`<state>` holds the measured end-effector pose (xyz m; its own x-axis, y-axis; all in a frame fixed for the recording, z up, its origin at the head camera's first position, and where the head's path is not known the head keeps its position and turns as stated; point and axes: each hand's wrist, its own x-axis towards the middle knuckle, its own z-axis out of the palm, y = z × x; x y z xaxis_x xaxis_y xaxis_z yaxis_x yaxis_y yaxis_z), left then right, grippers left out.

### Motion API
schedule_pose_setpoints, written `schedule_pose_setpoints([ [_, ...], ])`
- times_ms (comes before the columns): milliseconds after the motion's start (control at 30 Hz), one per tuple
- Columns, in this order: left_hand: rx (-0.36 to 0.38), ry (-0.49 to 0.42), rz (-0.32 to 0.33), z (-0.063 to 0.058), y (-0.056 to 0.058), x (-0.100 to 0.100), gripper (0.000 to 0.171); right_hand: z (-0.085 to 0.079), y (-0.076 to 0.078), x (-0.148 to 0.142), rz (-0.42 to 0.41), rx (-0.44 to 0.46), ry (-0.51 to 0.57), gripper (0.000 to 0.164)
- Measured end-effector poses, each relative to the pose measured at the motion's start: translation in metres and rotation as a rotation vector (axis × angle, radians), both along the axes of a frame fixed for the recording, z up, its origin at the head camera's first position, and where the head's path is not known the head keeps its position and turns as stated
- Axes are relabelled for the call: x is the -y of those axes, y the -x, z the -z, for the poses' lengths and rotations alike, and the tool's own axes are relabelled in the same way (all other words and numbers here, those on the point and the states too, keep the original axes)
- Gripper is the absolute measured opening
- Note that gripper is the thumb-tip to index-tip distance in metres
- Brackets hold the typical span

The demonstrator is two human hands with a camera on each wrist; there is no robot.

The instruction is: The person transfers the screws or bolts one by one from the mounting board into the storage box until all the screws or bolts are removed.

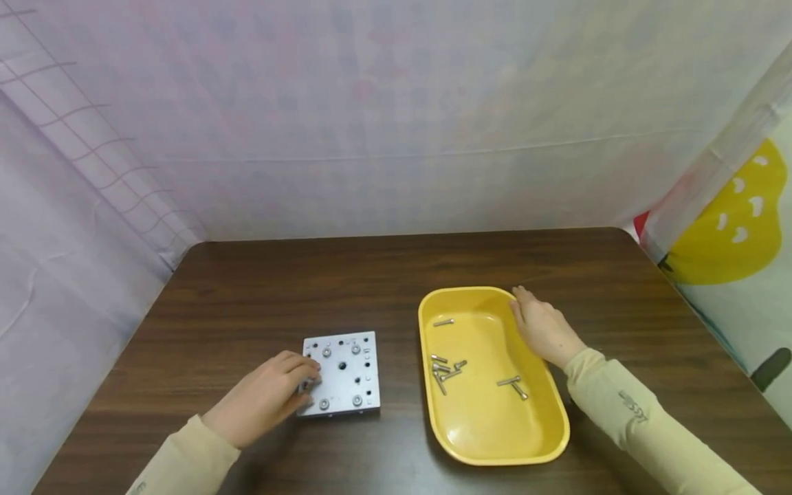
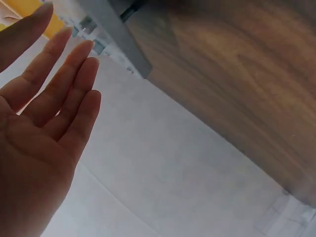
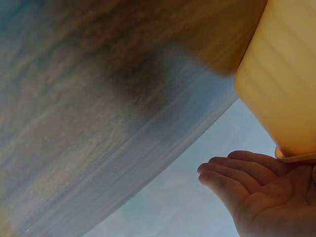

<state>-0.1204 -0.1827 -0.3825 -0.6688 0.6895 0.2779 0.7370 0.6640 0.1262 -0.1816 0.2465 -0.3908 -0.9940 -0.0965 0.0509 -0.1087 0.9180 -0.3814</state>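
A square silver metal plate (image 1: 342, 385) lies on the table, with dark holes and several socket-head screws (image 1: 357, 400) in it. Over its left edge is my left hand (image 1: 272, 388), fingers loosely extended; in the left wrist view the left hand (image 2: 49, 108) shows an uncurled palm with nothing in it. My right hand (image 1: 544, 330) rests at the right rim of a yellow tray (image 1: 482, 450), thumb towards the inside. The right wrist view shows the right hand (image 3: 261, 187) with nearly straight fingers under the tray's lip. Loose screws (image 1: 442, 371) lie inside the tray.
Both items stand on a dark wooden table (image 1: 278, 275), the tray to the right of the plate. Pale patterned curtains (image 1: 383, 124) hang behind the table and along its left side. A yellow printed shape (image 1: 730, 220) shows on the cloth at the right.
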Motion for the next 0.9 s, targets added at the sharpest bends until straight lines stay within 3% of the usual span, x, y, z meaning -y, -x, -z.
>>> schedule_pose_setpoints([
  [400, -0.021, -0.082, -0.045, 0.012, 0.001, 0.006, 0.019, 0.001, 0.000, 0.000, -0.006, -0.016, -0.002, 0.047],
  [900, -0.051, -0.057, -0.095, 0.013, 0.005, 0.009, 0.019, 0.001, 0.000, 0.000, 0.000, -0.006, 0.011, 0.047],
])
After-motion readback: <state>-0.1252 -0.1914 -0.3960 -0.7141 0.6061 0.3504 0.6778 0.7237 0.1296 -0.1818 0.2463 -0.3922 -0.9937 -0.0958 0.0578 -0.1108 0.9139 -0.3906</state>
